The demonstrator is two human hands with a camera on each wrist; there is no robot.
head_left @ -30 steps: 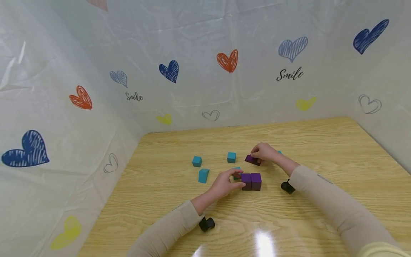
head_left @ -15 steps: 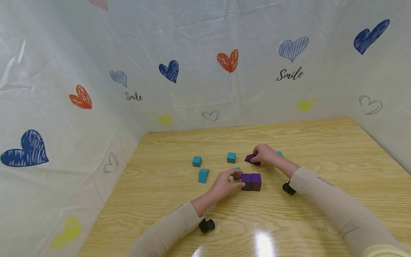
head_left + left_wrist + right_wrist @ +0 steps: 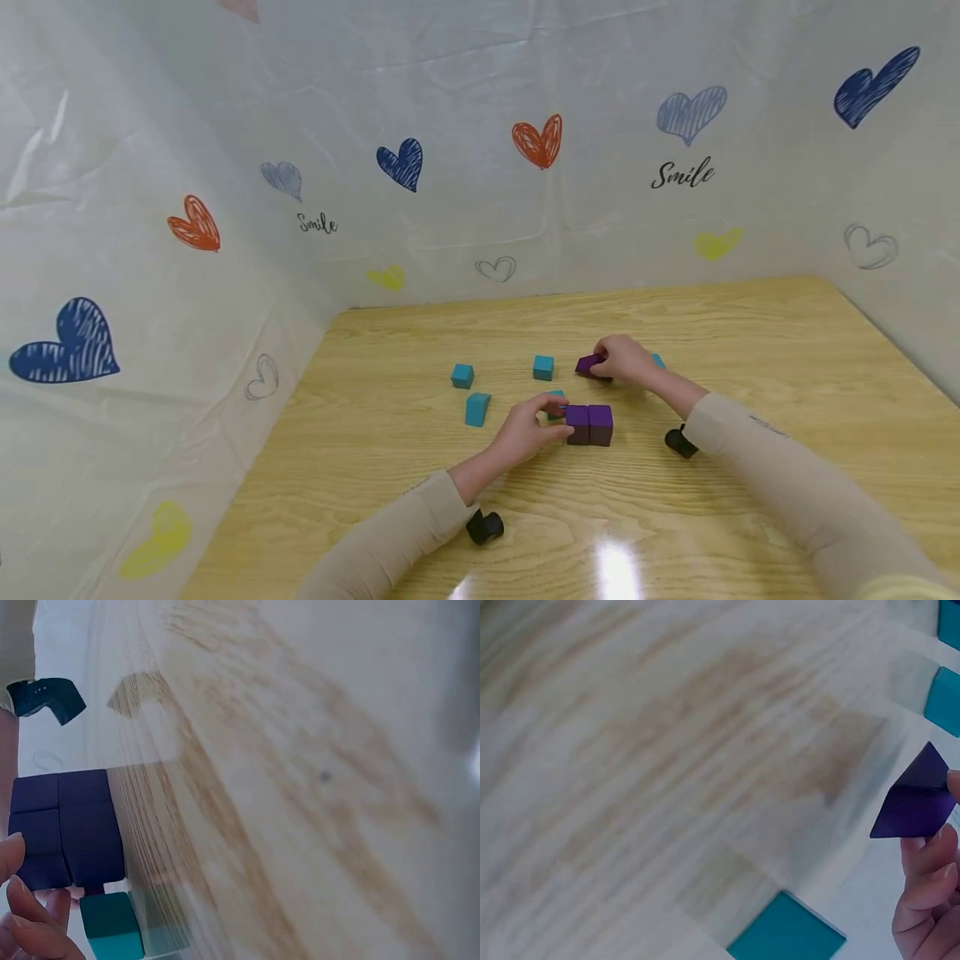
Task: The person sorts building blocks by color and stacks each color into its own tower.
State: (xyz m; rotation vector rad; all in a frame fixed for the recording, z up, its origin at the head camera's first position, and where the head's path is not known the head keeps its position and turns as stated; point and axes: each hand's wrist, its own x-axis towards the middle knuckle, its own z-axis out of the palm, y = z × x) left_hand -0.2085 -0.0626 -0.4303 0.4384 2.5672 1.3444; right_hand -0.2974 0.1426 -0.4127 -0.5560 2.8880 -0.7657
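In the head view, my left hand [image 3: 521, 429] has its thumb and fingertips around the left end of the purple blocks [image 3: 588, 425], which stand side by side. The left wrist view shows these purple blocks [image 3: 67, 829] pressed close together, with the thumb and fingers at one side. Behind them sits a teal block [image 3: 556, 400], partly hidden by the fingers; the left wrist view shows this teal block [image 3: 112, 926] too. Farther back, my right hand [image 3: 626, 360] pinches a purple wedge-shaped block [image 3: 589, 365]. The right wrist view shows its slanted faces on the purple wedge [image 3: 916, 796] between thumb and fingers.
Left of the hands lie a teal cube [image 3: 462, 376] and a teal block with a sloped side [image 3: 477, 409]. Another teal cube [image 3: 543, 367] lies at the middle, and a teal block [image 3: 658, 360] is half hidden behind the right wrist. A heart-printed sheet [image 3: 450, 225] borders the wooden table [image 3: 360, 467].
My right fingers have closed further round the purple wedge, which now sits at a slightly different tilt. The left hand and the purple blocks by it stay in place. The head view shifts slightly.
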